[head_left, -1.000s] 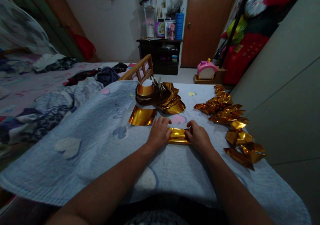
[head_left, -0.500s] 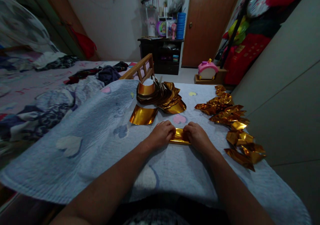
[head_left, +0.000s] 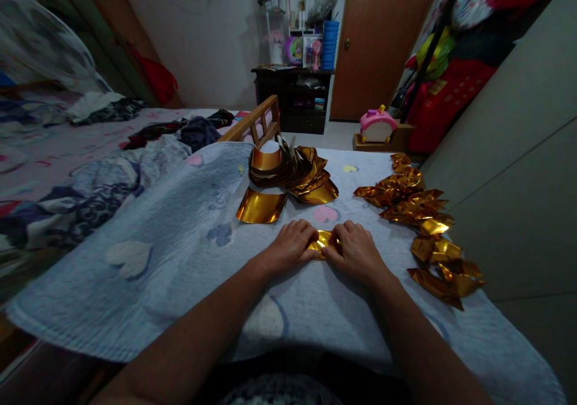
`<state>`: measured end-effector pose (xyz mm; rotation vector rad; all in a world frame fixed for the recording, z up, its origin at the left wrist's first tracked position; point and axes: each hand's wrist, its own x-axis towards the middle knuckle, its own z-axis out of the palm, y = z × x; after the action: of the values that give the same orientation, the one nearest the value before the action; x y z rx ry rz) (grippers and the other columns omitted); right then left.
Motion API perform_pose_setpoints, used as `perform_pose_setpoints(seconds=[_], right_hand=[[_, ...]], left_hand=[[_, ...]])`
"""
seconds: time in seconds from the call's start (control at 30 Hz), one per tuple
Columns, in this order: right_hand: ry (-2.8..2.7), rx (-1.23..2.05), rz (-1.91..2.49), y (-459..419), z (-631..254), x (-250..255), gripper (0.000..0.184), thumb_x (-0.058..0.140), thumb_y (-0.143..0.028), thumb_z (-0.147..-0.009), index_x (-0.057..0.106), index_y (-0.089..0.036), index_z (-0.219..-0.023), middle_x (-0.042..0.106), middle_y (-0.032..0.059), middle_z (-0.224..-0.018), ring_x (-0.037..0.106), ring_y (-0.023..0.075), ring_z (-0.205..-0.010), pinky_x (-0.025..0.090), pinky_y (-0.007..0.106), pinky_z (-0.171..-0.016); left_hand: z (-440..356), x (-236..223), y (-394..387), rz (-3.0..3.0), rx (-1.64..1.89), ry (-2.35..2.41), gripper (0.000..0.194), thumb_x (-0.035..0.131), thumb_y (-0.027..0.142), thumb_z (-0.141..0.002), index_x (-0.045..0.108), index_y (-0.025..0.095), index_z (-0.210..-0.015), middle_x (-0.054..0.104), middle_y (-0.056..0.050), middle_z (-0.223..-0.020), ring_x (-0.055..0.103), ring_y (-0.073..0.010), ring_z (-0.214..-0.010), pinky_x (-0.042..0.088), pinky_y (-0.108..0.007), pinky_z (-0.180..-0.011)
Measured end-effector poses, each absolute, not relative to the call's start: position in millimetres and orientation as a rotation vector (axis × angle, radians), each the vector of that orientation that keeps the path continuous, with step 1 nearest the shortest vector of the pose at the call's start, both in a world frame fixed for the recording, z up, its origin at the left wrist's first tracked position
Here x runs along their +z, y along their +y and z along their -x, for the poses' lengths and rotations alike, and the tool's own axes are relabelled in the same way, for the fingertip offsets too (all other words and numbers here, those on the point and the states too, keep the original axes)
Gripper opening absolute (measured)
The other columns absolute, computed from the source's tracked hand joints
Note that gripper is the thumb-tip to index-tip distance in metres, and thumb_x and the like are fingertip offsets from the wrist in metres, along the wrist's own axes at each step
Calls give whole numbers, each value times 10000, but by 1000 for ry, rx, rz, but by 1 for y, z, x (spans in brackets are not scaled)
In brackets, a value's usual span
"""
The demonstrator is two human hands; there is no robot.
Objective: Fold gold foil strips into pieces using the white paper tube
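Note:
A folded strip of gold foil paper [head_left: 323,241] lies on the light blue blanket [head_left: 189,255] in front of me. My left hand [head_left: 291,247] presses and pinches its left end with curled fingers. My right hand [head_left: 356,250] does the same on its right end, so only a small middle part of the strip shows between them. A flat gold sheet [head_left: 261,206] lies just beyond my left hand. A stack of curled gold sheets [head_left: 293,173] sits behind it.
Several folded gold pieces [head_left: 419,213] run in a row along the blanket's right side, beside a grey cabinet wall [head_left: 518,170]. A wooden bed rail [head_left: 255,125], rumpled bedding [head_left: 90,182], a dark shelf unit [head_left: 297,95] and a brown door [head_left: 383,38] lie beyond.
My two hands have slid toward each other along the gold strip, covering most of it. The visible part of the strip has shrunk from a long bar to a small patch.

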<state>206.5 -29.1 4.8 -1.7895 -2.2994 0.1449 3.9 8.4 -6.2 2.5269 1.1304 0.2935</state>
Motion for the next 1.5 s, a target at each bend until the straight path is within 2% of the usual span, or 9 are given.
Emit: perform_pose_setpoints(seconds=[0.17, 0.4, 0.5, 0.67, 0.77, 0.93, 1.2, 1.37, 1.5], right_hand=[[-2320, 110, 1800, -32, -206, 3, 262, 629, -430, -889, 624, -184, -978, 611, 107, -993, 507, 264, -894, 312, 358, -747], [-2347, 25, 1680, -35, -200, 4, 134, 648, -301, -887, 636, -204, -979, 600, 112, -1040, 478, 278, -957, 313, 373, -788], [-2419, 173, 1515, -34, -195, 2, 66, 571, -202, -934, 634, -196, -955, 613, 92, -1001, 497, 240, -920, 335, 352, -788], [-2403, 423, 1393, -32, -192, -6, 158, 474, -85, -929, 608, -168, -924, 607, 64, -929, 519, 191, -860, 376, 307, -782], [-2358, 418, 1433, -32, -191, -7, 144, 477, -106, -928, 603, -173, -919, 607, 60, -926, 525, 193, -869, 380, 313, -794], [-2314, 351, 1502, -35, -184, -6, 88, 530, -176, -920, 599, -177, -975, 614, 72, -963, 527, 213, -883, 380, 334, -803], [-2306, 222, 1625, -36, -179, -9, 198, 585, -302, -910, 567, -164, -1051, 596, 107, -1024, 512, 253, -937, 370, 365, -821], [-2286, 225, 1667, -36, -189, -4, 331, 627, -367, -881, 549, -183, -1145, 577, 103, -1060, 512, 266, -958, 356, 364, -809], [-2265, 245, 1735, -35, -204, -2, 541, 695, -441, -824, 528, -196, -1276, 568, 117, -1101, 524, 296, -993, 365, 378, -809]], left_hand=[[-2, -4, 8, -2522, 262, 1126, 346, 647, 481, -904, 572, 212, -1110, 571, -69, -1157, 506, -253, -1052, 408, -385, -925], [-3, 1, 7, -2476, 230, 1129, 312, 660, 388, -886, 556, 226, -1132, 561, -69, -1168, 498, -259, -1075, 403, -402, -953], [-5, 1, 7, -2471, 213, 1143, 288, 647, 362, -886, 552, 220, -1119, 557, -74, -1171, 494, -263, -1077, 405, -411, -960], [-3, 2, 6, -2481, 212, 1152, 285, 628, 336, -888, 550, 213, -1133, 548, -82, -1182, 485, -265, -1087, 407, -412, -975], [2, 4, 4, -2447, 228, 1098, 299, 603, 295, -893, 553, 243, -1184, 537, -68, -1196, 466, -257, -1128, 393, -415, -1012], [10, 8, 3, -2413, 234, 1081, 431, 606, 267, -883, 532, 293, -1307, 508, -62, -1265, 433, -265, -1204, 358, -445, -1074], [8, 11, 4, -2406, 198, 1083, 453, 618, 273, -880, 529, 261, -1323, 506, -73, -1278, 434, -269, -1228, 365, -429, -1080], [9, 12, 4, -2407, 187, 1087, 437, 625, 270, -870, 541, 284, -1298, 507, -63, -1273, 434, -264, -1225, 368, -423, -1068], [10, 11, 5, -2399, 181, 1093, 440, 626, 261, -861, 546, 291, -1292, 507, -59, -1288, 427, -266, -1230, 355, -426, -1080]])
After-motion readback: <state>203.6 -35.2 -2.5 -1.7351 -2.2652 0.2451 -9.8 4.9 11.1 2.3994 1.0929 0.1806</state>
